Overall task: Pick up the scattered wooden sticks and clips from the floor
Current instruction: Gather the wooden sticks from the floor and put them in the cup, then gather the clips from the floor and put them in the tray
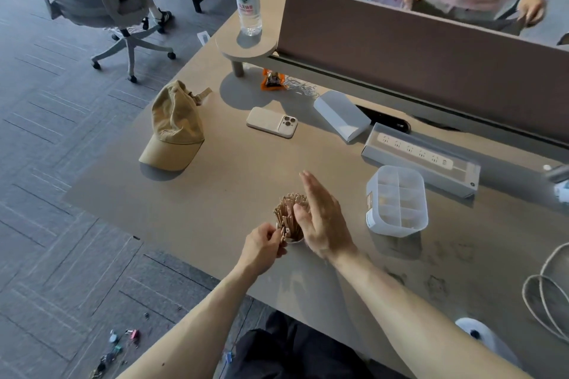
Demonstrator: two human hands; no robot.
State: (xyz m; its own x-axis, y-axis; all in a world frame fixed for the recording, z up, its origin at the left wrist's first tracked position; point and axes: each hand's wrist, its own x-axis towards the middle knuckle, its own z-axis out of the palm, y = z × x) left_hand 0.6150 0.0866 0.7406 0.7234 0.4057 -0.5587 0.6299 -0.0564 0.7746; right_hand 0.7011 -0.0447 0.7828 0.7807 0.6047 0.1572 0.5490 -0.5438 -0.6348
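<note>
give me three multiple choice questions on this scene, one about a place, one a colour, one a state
1. Where do the clips lie?
A. in a bag
B. on the floor
C. in a drawer

2. What colour is the cap?
A. tan
B. red
C. black

3. How is the right hand?
A. curled into a fist
B. open, fingers straight, beside the wooden sticks
C. out of view

Answers:
1. B, the coloured clips are scattered on the grey carpet at lower left.
2. A, the cap is a sandy tan all over.
3. B, the fingers point straight up with the palm turned toward the upright bundle.
</note>
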